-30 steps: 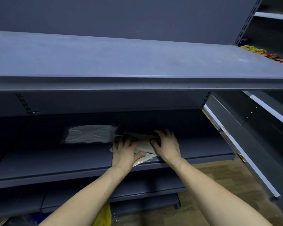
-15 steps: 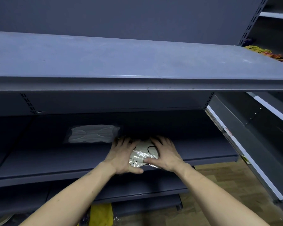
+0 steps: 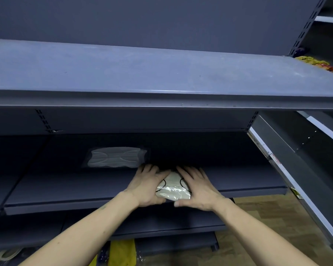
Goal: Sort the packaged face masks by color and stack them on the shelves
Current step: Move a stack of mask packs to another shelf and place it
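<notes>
Both hands flank a cream mask pack on a dark grey metal shelf [image 3: 238,181] in a store aisle.

The shelving fills the frame – a broad upper shelf [image 3: 161,73] across the top, the middle one at centre, lower shelves beneath, wood-pattern floor [image 3: 267,217] at lower right. Two mask packs show on the middle shelf: a white packaged mask [image 3: 114,157] lying flat left of centre, and a cream packaged mask [image 3: 172,188] with black ear loops at the front edge. The left hand [image 3: 147,186] and right hand [image 3: 197,189] press its two sides, fingers fairly straight, thumbs curled under the near edge – hiding both ends. A yellow packet [image 3: 121,253] sits at bottom centre, colourful packets [image 3: 321,64] at upper right.
</notes>
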A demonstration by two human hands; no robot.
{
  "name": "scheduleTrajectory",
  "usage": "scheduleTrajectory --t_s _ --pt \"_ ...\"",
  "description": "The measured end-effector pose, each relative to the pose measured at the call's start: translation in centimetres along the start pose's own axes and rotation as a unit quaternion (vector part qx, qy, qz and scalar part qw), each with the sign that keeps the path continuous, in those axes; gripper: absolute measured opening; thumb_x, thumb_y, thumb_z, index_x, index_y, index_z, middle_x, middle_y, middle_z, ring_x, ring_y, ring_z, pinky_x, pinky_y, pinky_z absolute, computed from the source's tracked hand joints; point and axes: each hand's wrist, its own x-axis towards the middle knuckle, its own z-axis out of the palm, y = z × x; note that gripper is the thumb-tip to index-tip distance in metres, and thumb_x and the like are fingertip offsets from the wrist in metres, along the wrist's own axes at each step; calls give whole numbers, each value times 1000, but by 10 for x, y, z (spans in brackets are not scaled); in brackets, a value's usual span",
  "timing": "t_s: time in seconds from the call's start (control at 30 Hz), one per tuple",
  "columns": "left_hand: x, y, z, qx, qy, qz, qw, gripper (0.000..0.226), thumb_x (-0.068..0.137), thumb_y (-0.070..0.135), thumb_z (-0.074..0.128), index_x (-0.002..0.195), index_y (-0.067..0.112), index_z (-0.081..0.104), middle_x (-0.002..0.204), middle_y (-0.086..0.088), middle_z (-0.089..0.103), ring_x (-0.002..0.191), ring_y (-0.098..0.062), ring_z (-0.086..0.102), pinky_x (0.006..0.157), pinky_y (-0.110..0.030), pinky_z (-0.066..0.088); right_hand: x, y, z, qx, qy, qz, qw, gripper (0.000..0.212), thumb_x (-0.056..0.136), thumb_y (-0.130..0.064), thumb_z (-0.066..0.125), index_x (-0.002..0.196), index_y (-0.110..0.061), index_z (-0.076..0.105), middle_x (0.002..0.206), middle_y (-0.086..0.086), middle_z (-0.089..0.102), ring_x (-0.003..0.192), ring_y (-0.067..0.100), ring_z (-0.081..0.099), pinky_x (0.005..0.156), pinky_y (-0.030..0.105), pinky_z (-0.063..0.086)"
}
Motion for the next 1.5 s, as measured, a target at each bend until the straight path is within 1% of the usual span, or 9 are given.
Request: scheduleTrajectory --t_s 0.13,0.27,0.43,0.63,0.97,1.2,1.33,1.43,1.5 --pt "-8 -1 6 -7 -11 -6 1000 96 74 56 67 155 37 18 146 -4 32 133 -27 32 118 -43 15 -6 -1 4 -60 -5 -18 998 123 64 -90 55 159 -32 2 162 -1 16 149 21 11 124 43 6" --pt "-16 -2 14 -1 2 -5 1000 94 77 51 67 155 35 17 155 0 26 141 -27 21 121 -51 6 -6 1 2 -5 64 -25 998 95 74 -76 62 153 -35 31 150 -4 40 137 19 34 114 45 33" --pt "-34 -11 18 -57 21 -73 995 91 85 51 68 156 41 12 164 4 9 150 -29 -1 122 -52 5 -13 5 7 40 153 34 987 95 64 -87 61 146 -44 42 161 -9 24 150 20 14 121 44 16" --pt "-41 -5 19 -82 26 -92 992 101 81 45 75 157 36 9 165 0 1 151 -29 -4 122 -46 13 -13 -28 27 49 121 48 990 97 64 -75 72 148 -37 40 162 -5 24 147 18 22 116 37 30" --pt "-57 -6 38 -26 73 -69 995 77 86 14 57 154 24 21 156 -4 26 142 -33 23 114 -44 21 -16 -62 38 -48 128 93 986 93 63 -37 81 147 -31 43 144 -3 49 127 26 44 99 40 40" --pt "-85 -11 61 -37 123 -48 991 53 78 16 39 124 21 64 123 -1 66 114 -28 60 93 -43 51 -30 -95 47 -70 163 127 976 78 60 -8 56 136 -27 60 128 -4 61 113 23 46 87 39 45" --pt "-100 -7 57 -64 87 -95 990 62 80 13 65 140 23 52 143 1 55 134 -27 48 108 -51 39 -31 -104 48 -53 131 117 983 85 63 8 59 141 -25 54 138 1 56 125 26 43 104 43 44" --pt "-123 -2 47 -65 66 -155 983 75 96 5 46 158 26 10 166 3 7 153 -23 3 121 -53 5 -39 -108 54 -75 103 78 989 91 65 11 60 148 -25 46 151 3 46 142 31 34 113 50 37" --pt "-144 4 53 -52 48 -189 979 76 97 1 40 158 27 4 166 3 0 153 -22 -3 122 -51 0 -46 -114 62 -86 81 45 992 95 64 11 63 150 -24 43 158 5 38 147 34 27 113 52 37"
